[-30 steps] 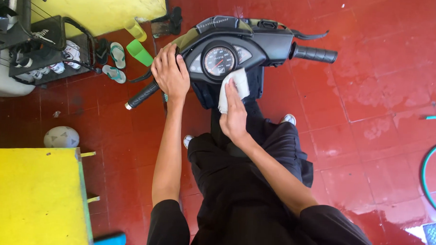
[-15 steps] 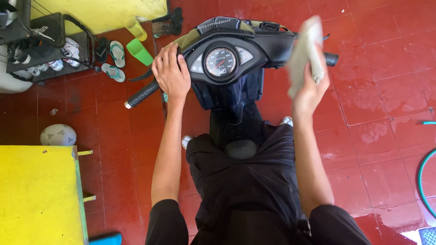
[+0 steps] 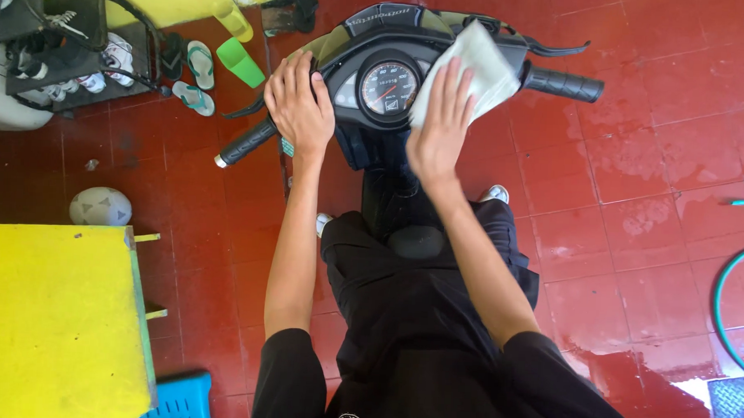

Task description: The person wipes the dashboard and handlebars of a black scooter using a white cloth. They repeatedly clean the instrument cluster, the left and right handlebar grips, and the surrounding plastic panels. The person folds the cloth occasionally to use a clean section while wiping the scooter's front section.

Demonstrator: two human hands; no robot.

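Wiping the scooter's dash: we sit astride the scooter [image 3: 407,152], seen from above, handlebars across the upper middle of the frame. Our right hand [image 3: 438,125] lies flat, fingers spread and extended, pressing a pale cloth [image 3: 476,64] against the right side of the instrument panel, just beside the round speedometer [image 3: 389,88]. It pins the cloth under the palm rather than gripping it. Our left hand [image 3: 297,103] rests curled over the left end of the handlebar, above the left grip [image 3: 246,143], steadying; how tightly it closes, we cannot tell.

Step in hand, as we judge it: the wipe pass over the panel cover. The next move likely calls for dragging the cloth across the gauge face with steady, even pressure, the left hand holding the bars from swinging.

Counts: one scooter, one cloth, one gauge, two bar grips, with the right grip [image 3: 562,84] bare. Upper left: one black rack [image 3: 105,60] with shoes, two loose sandals [image 3: 197,79], one green cup [image 3: 241,62]. One ball [image 3: 100,206] mid left, one yellow table [image 3: 51,321] lower left, one blue crate [image 3: 176,400] below it, one green hose [image 3: 724,287] at the right edge. The red tile floor [image 3: 637,161] looks wet at the lower right.
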